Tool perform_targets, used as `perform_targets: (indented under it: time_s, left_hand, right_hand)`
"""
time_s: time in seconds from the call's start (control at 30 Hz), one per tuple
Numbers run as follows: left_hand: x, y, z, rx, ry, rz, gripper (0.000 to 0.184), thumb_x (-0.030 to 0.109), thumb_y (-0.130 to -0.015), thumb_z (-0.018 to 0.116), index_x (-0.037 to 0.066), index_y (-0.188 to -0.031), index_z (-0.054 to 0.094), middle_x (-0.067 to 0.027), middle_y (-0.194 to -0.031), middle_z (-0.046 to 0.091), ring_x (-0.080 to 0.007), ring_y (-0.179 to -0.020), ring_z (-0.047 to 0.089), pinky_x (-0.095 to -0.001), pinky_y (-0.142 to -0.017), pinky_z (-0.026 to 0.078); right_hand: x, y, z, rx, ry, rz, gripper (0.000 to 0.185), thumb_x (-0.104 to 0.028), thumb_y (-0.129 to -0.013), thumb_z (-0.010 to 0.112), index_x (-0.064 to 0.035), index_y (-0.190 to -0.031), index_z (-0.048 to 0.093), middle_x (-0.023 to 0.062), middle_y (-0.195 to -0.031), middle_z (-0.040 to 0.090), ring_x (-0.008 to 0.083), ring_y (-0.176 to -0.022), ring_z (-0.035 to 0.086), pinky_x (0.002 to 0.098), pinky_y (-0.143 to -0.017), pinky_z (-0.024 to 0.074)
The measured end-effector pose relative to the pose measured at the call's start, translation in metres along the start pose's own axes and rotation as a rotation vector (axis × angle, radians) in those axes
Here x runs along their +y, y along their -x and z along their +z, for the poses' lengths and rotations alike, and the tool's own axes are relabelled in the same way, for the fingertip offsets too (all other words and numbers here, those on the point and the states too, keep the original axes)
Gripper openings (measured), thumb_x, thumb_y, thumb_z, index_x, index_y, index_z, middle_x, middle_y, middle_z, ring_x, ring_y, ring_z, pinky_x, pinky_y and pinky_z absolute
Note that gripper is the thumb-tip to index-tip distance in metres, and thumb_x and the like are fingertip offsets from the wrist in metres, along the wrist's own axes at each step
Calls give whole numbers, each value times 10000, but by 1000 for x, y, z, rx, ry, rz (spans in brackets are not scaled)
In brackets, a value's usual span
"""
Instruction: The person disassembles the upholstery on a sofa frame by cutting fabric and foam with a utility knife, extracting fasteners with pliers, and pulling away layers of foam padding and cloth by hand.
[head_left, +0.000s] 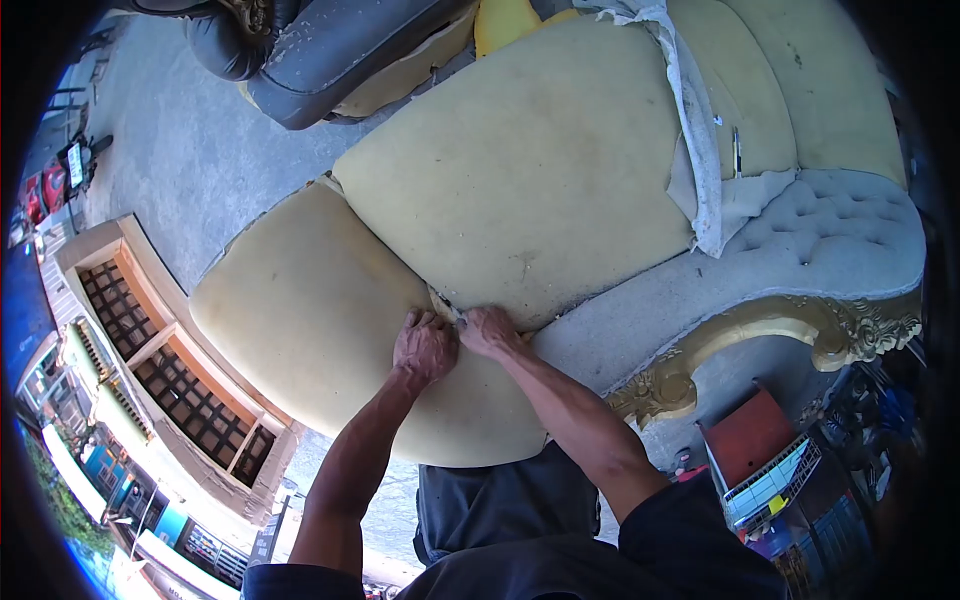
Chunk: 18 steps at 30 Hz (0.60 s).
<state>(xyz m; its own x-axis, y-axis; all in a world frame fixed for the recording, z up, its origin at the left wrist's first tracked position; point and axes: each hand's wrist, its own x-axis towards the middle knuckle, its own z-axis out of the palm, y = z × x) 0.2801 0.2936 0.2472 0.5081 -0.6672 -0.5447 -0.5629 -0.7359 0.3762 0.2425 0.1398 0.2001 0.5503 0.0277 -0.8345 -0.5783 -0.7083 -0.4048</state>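
Yellowish, the end cushion (290,300) bears the left hand (427,346) and right hand (488,330) at its inner edge, fingers curled together, their hold impossible to tell.

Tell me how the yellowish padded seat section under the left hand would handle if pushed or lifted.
The padded seat section looks like bare foam, so it would probably give softly under a push. Its dull, uncovered surface suggests little slipperiness against the left hand. Being broad and flat-topped, it seems unlikely to roll.
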Motion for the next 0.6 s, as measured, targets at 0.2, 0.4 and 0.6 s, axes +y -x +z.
perform_targets:
  time_s: [0.2,0.4,0.6]
  left_hand:
    - [1,0,-2,-104,12,1,290,251,-900,531,65,-1036,707,-114,-1093,689,-237,-1122,596,-401,-1064,361]
    - [-1,-22,-1,-66,12,-54,569,363,-885,571,24,-1342,569,-125,-1359,574,-243,-1256,506,-416,-1082,344]
    - [4,-25,-32,-441,-40,-12,447,437,-889,586,128,-1191,702,-48,-1279,628,-225,-1238,491,-393,-1030,380]
  right_hand:
    - [17,16,21,58,-76,-173,282,-237,-927,577,5,-924,724,271,-906,700,439,-855,691,513,-801,539]
    - [17,50,24,283,-110,-111,333,-237,-931,600,-25,-1187,621,229,-1093,641,437,-975,645,508,-848,522]
    - [10,67,47,453,72,-137,382,-231,-901,648,-11,-1203,572,238,-1169,554,428,-1084,559,520,-976,448]
